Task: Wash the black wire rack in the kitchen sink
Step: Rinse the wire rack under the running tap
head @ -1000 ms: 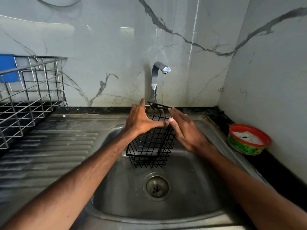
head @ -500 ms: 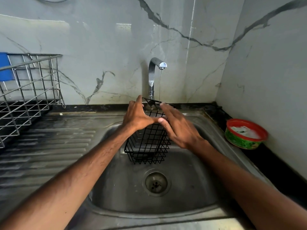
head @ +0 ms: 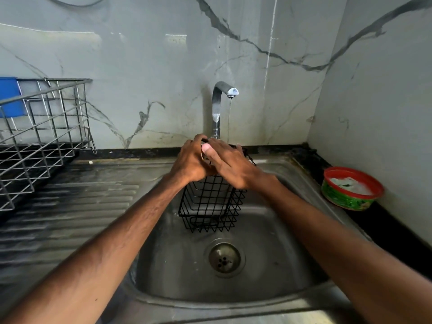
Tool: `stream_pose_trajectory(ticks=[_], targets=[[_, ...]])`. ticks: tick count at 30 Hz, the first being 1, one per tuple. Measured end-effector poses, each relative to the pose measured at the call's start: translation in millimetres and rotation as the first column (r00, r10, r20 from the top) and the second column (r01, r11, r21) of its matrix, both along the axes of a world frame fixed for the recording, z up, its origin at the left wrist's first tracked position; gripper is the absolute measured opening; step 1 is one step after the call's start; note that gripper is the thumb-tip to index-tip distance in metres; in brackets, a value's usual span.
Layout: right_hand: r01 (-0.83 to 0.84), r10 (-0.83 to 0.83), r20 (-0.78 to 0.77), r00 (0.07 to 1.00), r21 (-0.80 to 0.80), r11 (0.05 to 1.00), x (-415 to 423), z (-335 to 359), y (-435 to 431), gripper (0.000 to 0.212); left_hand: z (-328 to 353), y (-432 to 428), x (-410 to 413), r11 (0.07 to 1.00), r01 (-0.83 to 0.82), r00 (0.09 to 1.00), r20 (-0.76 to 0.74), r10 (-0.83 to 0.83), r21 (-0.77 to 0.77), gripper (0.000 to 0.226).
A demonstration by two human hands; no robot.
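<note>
Steel sink [head: 175, 277]; left hand [head: 191, 160] grips black wire rack [head: 210, 206] rim; right hand [head: 231, 167] flat atop.

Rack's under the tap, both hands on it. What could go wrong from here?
1. Only the left hand grips the black wire rack, at its top rim; the right hand lies flat across it. Wet wire may slip and drop into the sink.
2. The tap gives a thin stream that lands at the hands, so the lower mesh may go unrinsed.
</note>
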State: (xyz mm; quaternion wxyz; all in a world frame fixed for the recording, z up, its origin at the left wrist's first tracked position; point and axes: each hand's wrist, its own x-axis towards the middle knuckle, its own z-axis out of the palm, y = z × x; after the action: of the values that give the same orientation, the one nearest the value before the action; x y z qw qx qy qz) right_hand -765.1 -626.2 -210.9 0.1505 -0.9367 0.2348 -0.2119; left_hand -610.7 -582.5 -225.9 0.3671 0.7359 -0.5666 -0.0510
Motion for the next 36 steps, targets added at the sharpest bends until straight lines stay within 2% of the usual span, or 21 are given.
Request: stream_pose_trajectory(ticks=[3, 7, 12, 16, 18, 21, 23, 25, 29, 31, 33, 36], targets=[[-0.039, 0.040, -0.008, 0.999, 0.106, 0.994, 0, 14, -10, 0.062, 4, 5, -4, 1.000, 0.007, 1.000, 0.022, -0.007, -0.003, 0.115], [0.076, -0.065, -0.050, 0.997, 0.261, 0.962, -17, 16, -25, 0.066, 3, 4, -7, 1.000, -0.003, 1.000, 0.026, 0.003, 0.012, 0.121], [0.162, -0.182, 0.070, 0.981, 0.229, 0.960, -31, -5, -37, 0.071, 4, 6, -11, 1.000, -0.017, 0.999, 0.032, 0.016, 0.026, 0.126], [0.302, -0.314, 0.049, 0.948, 0.164, 0.939, -28, -18, -39, 0.082, 9, 8, -19, 0.998, -0.027, 0.998, 0.065, 0.022, 0.065, 0.131], [0.310, -0.312, 0.007, 0.950, 0.092, 0.946, -22, -19, -30, 0.092, 12, 10, -20, 0.996, -0.055, 0.998, 0.047, 0.052, 0.065, 0.134], [0.175, -0.177, -0.035, 0.984, -0.053, 0.983, -10, -13, -9, 0.092, 11, 12, -12, 0.997, -0.047, 0.996, 0.082, 0.041, 0.069, 0.111], [0.076, -0.077, -0.014, 0.997, -0.047, 0.996, -1, -9, -1, 0.076, 12, 11, -10, 0.992, -0.044, 0.984, 0.176, 0.024, 0.115, 0.088], [0.050, -0.049, 0.027, 0.998, -0.029, 0.998, 4, -11, -5, 0.067, 17, 10, -11, 0.982, -0.045, 0.979, 0.202, 0.007, 0.183, 0.081], [0.180, -0.181, 0.068, 0.981, 0.016, 0.983, -1, -19, -25, 0.091, 43, 15, -9, 0.924, 0.159, 0.984, 0.016, -0.175, 0.347, 0.061], [0.270, -0.271, 0.043, 0.961, 0.042, 0.962, -4, -18, -27, 0.091, 56, 25, -6, 0.869, 0.276, 0.961, -0.101, -0.257, 0.412, 0.053], [0.346, -0.348, 0.030, 0.937, 0.073, 0.936, -7, -15, -26, 0.092, 61, 33, -1, 0.819, 0.396, 0.908, -0.309, -0.283, 0.415, 0.044], [0.459, -0.462, -0.026, 0.886, 0.185, 0.869, -10, -13, -19, 0.102, 61, 36, 10, 0.828, 0.435, 0.830, -0.514, -0.216, 0.354, 0.054]])
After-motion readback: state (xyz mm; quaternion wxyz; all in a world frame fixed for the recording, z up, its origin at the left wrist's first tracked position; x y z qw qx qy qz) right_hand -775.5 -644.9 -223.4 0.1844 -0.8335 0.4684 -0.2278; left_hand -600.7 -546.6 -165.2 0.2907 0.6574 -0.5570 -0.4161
